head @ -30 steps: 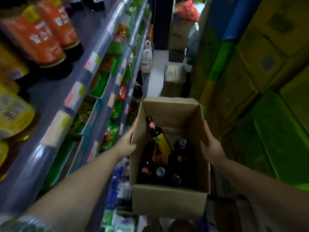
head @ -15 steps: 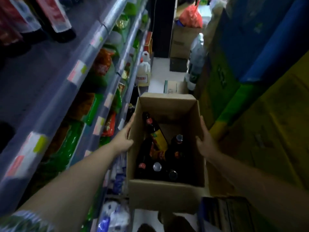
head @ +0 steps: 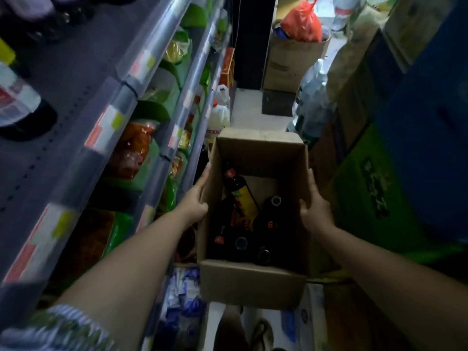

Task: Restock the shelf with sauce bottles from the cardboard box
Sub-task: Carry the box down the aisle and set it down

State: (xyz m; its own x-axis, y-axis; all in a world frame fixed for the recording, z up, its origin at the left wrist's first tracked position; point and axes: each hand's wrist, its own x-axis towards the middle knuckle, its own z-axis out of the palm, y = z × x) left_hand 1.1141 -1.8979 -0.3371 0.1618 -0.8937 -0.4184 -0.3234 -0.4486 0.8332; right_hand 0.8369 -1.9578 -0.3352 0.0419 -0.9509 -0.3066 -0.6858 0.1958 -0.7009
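- Cardboard box point(head: 253, 282): open at the top, held in the aisle between the two hands, its flaps turned up at the near and far ends.
- Left hand point(head: 196, 201): laid flat against the outer left wall of the box, fingers straight and pointing away from the person, thumb lying on the wall near the rim; it presses the wall and does not curl round it.
- Right hand point(head: 314, 206): placed on the right wall of the box, fingers stretched along the outside of the wall, thumb at the rim; whether the thumb hooks over the edge cannot be told.
- Sauce bottles point(head: 240, 243): several dark bottles inside the box, seen mostly by their caps, grouped toward the near end.
- Tilted bottle point(head: 241, 195): one dark bottle with a red cap and a yellow label, leaning across the others, cap toward the far left corner of the box.
- Shelf point(head: 83, 148): a tiered grey unit on the person's left, price tags along each front edge; the box is just beside its lower tiers.
- Shelf bottles point(head: 20, 105): dark labelled bottles on the upper tier, blurred.
- Packets point(head: 134, 150): orange and green bags on the tiers below.
- Stacked cartons point(head: 374, 188): green, yellow and blue cartons to the person's right.
- White jug point(head: 219, 115): on the floor beyond the box.
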